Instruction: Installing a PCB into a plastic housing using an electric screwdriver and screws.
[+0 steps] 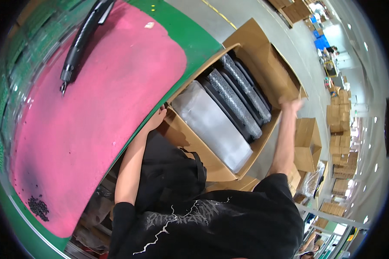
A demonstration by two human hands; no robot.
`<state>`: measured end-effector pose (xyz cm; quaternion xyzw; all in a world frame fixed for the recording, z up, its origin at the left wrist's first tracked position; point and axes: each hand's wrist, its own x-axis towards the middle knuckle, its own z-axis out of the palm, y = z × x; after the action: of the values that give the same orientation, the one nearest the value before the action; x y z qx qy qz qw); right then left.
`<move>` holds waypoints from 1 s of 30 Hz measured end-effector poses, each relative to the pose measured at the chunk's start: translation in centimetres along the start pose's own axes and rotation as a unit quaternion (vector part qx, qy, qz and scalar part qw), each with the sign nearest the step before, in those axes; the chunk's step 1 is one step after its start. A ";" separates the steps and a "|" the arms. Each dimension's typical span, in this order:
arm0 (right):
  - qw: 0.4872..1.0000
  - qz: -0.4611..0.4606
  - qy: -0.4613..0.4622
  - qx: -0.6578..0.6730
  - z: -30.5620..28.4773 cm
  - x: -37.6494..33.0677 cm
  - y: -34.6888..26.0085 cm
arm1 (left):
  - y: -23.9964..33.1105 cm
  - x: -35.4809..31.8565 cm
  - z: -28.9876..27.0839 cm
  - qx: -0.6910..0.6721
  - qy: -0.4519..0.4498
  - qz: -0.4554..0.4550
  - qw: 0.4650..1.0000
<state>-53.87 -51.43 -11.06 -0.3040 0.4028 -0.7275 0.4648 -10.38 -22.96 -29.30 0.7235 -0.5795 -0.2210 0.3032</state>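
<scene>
An open cardboard carton point(210, 160) stands beside the workbench, tilted in view. Inside, several black flat items stand in a row, some with bubble wrap point(229, 91) around them. Nearest to me in the carton lies a flat piece in a cloudy plastic sleeve point(214, 125). My left hand point(158, 117) is closed at the carton's near left corner, between it and the bench edge. On the far right side, my right hand point(291, 105) is closed at the edge of a raised carton flap point(272, 64); its fingers are somewhat blurred.
A black pen-shaped power tool point(78, 49) lies on the pink mat point(116, 99) of the green bench point(194, 26). Small black bits point(38, 208) are heaped at the mat's near corner. Another open carton point(307, 142) stands to the right, with stacked boxes point(339, 116) farther off.
</scene>
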 end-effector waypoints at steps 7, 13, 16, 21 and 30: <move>0.930 -0.058 -0.318 -0.176 8.4 -3.5 -8.2 | 1.7 0.4 -1.3 -0.255 -0.041 -0.032 0.966; 0.795 0.167 -0.532 -0.237 8.6 -27.1 5.0 | 12.2 -5.4 -4.3 -0.567 -0.128 -0.004 0.814; 0.725 0.320 -0.593 -0.147 7.9 -34.8 5.4 | 13.4 -9.1 -4.5 -0.678 -0.066 -0.053 0.730; 0.579 0.287 -0.726 -0.237 8.8 -34.4 6.5 | 11.9 -15.8 -8.9 -0.648 0.015 -0.127 0.751; 0.474 -0.131 -0.324 -0.808 -12.1 -7.6 23.4 | 9.0 -31.7 -26.1 -0.157 0.669 -0.110 0.718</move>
<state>-50.73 -46.43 -37.87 -0.8080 0.5888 0.0183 0.0098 -6.50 11.36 -5.33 0.6835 -0.0984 0.2007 0.6949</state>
